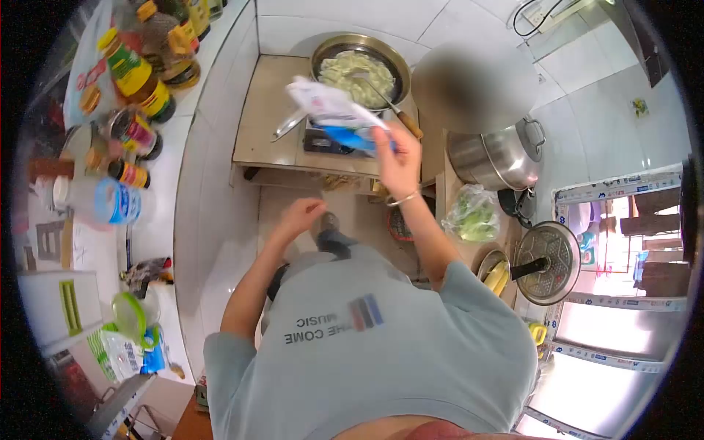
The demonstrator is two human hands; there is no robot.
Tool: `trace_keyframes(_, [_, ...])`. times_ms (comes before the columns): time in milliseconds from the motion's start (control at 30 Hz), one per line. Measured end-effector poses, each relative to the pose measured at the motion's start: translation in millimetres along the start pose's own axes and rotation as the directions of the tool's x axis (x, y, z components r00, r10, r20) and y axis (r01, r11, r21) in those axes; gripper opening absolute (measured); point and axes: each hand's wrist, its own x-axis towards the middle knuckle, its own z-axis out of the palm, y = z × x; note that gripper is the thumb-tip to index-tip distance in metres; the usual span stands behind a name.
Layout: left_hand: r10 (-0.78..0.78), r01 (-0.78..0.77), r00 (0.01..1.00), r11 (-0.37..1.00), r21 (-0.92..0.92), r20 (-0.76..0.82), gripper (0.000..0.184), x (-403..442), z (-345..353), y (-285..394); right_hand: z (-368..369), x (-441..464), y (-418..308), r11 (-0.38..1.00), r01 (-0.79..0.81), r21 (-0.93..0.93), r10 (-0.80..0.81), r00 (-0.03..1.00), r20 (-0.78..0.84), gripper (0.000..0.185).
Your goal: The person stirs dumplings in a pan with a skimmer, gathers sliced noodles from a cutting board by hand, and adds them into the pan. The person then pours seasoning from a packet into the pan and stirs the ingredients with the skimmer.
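Observation:
My right hand (400, 158) grips one end of a white and blue plastic packet (330, 104), which is blurred by motion. It is held up in front of the stove, across the near side of a wide pan (404, 61). Pale green sliced food (345, 70) lies in the pan. A spatula with a wooden handle (408, 123) rests in the food, its handle over the near rim. My left hand (301, 216) hangs lower, in front of the counter, its fingers curled together with no object showing in them. Under the pan, a dark stove (328, 141) is partly covered by the packet.
Sauce bottles (137, 77) line the left ledge. Right of the stove stand a large steel pot (488, 158) and a clear bag of green vegetables (473, 214). A pan lid (546, 262) is nearer me, beside a bowl of yellow food (499, 275). A green strainer (130, 317) is lower left.

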Motion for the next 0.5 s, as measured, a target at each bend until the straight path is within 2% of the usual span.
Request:
trace_keyframes(67, [0.027,-0.01,0.996,0.98,-0.196,0.089,0.03,55.8,23.9,30.3,-44.8,12.6,10.3,0.992,-0.097,-0.077,0.087,0.988,-0.128,0.021])
trace_keyframes(100, [-0.002,0.062,0.988,0.921,-0.385,0.154,0.034,82.8,38.1,44.6,-63.3,20.7,23.3,0.996,-0.013,-0.089,-0.005,0.98,-0.2,0.021])
trace_keyframes(133, [-0.018,0.141,0.975,0.821,-0.554,0.221,0.038,110.5,52.6,58.2,-83.1,27.8,34.3,0.989,-0.013,-0.146,-0.025,0.967,-0.255,0.021])
trace_keyframes(200, [-0.028,0.228,0.962,0.625,-0.747,0.27,0.045,167.5,81.0,79.3,-116.8,37.8,52.1,0.989,0.007,-0.149,-0.054,0.948,-0.315,0.021])
trace_keyframes(233, [-0.034,0.235,0.961,0.623,-0.746,0.275,0.045,189.1,91.4,91.0,-130.7,39.4,56.9,0.984,-0.015,-0.178,-0.048,0.936,-0.348,0.021])
trace_keyframes(300, [-0.094,0.324,0.946,0.369,-0.871,0.312,0.044,223.7,108.5,115.2,-155.9,38.8,71.5,0.982,-0.067,-0.178,-0.004,0.928,-0.373,0.021])
trace_keyframes(333, [-0.094,0.321,0.947,0.366,-0.873,0.308,0.044,237.8,115.1,126.5,-166.4,39.8,79.7,0.978,-0.107,-0.177,0.029,0.919,-0.394,0.021])
trace_keyframes(400, [-0.174,0.301,0.945,0.14,-0.943,0.276,0.037,260.9,127.8,141.3,-185.2,39.5,92.6,0.973,-0.139,-0.183,0.062,0.925,-0.374,0.021])
trace_keyframes(433, [-0.18,0.295,0.946,0.135,-0.946,0.269,0.037,270.7,136.5,140.3,-190.2,40.9,99.2,0.966,-0.176,-0.19,0.098,0.927,-0.363,0.022])
trace_keyframes(500, [-0.031,0.187,0.981,-0.077,-0.979,0.189,0.037,282.4,146.4,138.2,-194.1,48.4,110.6,0.969,-0.161,-0.188,0.082,0.925,-0.371,0.022])
